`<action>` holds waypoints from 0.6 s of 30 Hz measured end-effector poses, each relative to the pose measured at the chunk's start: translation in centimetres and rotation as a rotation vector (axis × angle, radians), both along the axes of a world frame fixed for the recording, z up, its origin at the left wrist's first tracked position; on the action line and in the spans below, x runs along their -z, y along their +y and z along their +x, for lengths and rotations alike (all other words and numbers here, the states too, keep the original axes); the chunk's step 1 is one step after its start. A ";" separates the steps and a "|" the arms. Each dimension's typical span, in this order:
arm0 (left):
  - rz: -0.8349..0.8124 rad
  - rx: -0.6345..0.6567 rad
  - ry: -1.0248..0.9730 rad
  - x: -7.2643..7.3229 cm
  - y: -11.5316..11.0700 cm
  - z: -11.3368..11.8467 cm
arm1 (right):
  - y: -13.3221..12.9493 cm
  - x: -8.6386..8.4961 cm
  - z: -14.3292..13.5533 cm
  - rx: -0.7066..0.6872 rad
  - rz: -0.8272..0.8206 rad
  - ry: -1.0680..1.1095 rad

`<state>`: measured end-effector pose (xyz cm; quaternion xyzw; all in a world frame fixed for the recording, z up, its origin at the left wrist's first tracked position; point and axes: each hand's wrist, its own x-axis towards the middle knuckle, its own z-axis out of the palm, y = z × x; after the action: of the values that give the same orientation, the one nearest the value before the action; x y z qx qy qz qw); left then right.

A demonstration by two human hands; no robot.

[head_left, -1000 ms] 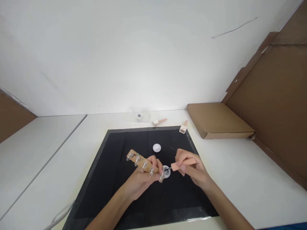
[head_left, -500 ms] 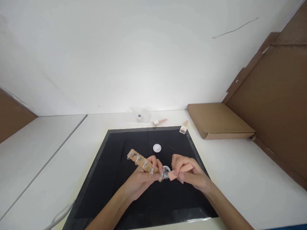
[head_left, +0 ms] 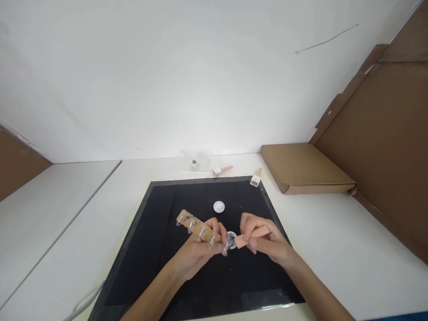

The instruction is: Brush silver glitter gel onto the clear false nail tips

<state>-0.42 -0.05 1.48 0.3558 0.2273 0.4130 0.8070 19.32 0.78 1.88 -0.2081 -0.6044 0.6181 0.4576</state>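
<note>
My left hand grips a tan strip that carries several clear, shiny nail-shaped pieces along it. The strip slants up to the left above a black mat. Pinched in my right hand is a pink cap, its wide end pointing at the piece nearest my left fingertips. Any brush at that end is too small to make out. Between the hands, a small round white pot with dark, glittery contents is partly hidden. A white lid lies on the mat beyond them.
Behind the mat are a clear bag with a small item, and a white-and-pink bottle. Another bottle sits at the mat's back right corner. A flat cardboard box lies at right; a cable is at lower left.
The strip has tilted slightly in my left hand. The wide end of the pink cap has risen a little, and more of the round pot shows.
</note>
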 end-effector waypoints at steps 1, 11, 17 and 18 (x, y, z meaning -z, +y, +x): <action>0.000 0.003 -0.001 0.0 0.0 0.0 | 0.0 0.0 0.0 0.001 -0.005 0.005; 0.022 0.013 0.007 0.0 -0.2 -0.2 | 0.2 0.7 0.2 0.035 -0.028 0.056; 0.073 -0.081 0.086 -0.5 -0.3 0.1 | 0.3 0.6 0.2 0.046 -0.042 0.067; 0.081 -0.097 0.100 -0.5 -0.3 0.1 | 0.3 0.6 0.2 0.050 -0.040 0.066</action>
<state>-0.29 -0.39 2.01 0.3972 0.2674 0.4421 0.7585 19.50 1.06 1.25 -0.2120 -0.5710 0.6250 0.4882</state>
